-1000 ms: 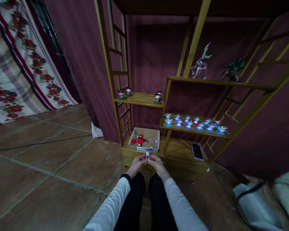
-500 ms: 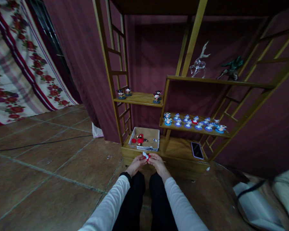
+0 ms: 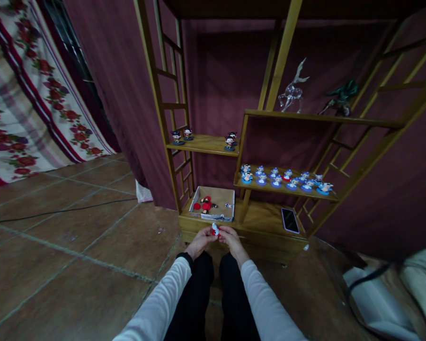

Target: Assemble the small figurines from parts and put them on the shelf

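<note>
Between my two hands is a small white figurine (image 3: pixel 215 228) with a red base, held just in front of the shelf's lower edge. My left hand (image 3: pixel 200 240) pinches it from the left, and my right hand (image 3: pixel 231 237) grips it from the right. Fine detail of the figurine is covered by my fingers. Just beyond my hands, an open cardboard box (image 3: pixel 222 195) stands on the bottom shelf. Inside it lie several red discs and dark-and-red figurine parts (image 3: pixel 206 204), with a small black-and-white piece (image 3: pixel 228 205) at its right side.
A wooden shelf unit (image 3: pixel 206 144) bears dark-haired figurines (image 3: pixel 229 142) on the left. Several blue-and-white figurines (image 3: pixel 277 181) fill the right shelf. Above stand a clear deer ornament (image 3: pixel 291 94) and a green statuette (image 3: pixel 341 97). A phone (image 3: pixel 290 220) lies at the lower right.
The white figurine stands a little more upright between my fingers. Both hands stay in nearly the same place, and the view has shifted very slightly.
</note>
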Available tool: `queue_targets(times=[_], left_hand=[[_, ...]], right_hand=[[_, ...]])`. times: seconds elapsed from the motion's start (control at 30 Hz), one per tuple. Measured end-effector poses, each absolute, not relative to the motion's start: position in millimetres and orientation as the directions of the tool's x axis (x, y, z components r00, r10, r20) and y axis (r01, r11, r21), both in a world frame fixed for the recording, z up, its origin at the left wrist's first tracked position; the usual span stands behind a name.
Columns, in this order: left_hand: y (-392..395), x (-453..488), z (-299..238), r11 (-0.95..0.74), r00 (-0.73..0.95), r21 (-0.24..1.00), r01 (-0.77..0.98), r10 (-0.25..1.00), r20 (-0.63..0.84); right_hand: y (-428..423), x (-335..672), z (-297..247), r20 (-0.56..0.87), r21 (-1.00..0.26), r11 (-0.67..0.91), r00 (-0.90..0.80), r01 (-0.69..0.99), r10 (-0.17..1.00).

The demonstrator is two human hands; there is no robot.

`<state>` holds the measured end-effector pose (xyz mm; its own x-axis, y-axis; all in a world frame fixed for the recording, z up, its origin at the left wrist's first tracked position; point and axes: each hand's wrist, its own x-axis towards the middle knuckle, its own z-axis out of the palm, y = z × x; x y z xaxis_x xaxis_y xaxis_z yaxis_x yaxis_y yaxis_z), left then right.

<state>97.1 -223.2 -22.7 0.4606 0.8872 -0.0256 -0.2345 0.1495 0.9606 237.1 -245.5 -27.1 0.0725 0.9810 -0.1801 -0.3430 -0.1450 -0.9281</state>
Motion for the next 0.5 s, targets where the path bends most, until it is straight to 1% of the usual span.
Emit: queue_targets(times=[0.2, 0.37, 0.5], left_hand=[[-227.0, 97.3, -16.7, 0.151, 0.452, 0.968, -0.203, 0.891, -0.044], [-227.4, 97.3, -16.3, 0.137, 0.467, 0.964, -0.226, 0.884, -0.016], [-227.8, 97.0, -15.0, 0.147, 0.474, 0.965, -0.218, 0.880, -0.027]], right_hand=[[-245.8, 240.8, -27.4, -0.174, -0.926, -0.149, 0.042, -0.346, 0.984], [-246.6, 242.5, -26.4, -0.164, -0.919, -0.157, -0.012, -0.362, 0.986], [-246.2, 242.6, -28.1, -0.144, -0.932, -0.137, -0.004, -0.337, 0.990]])
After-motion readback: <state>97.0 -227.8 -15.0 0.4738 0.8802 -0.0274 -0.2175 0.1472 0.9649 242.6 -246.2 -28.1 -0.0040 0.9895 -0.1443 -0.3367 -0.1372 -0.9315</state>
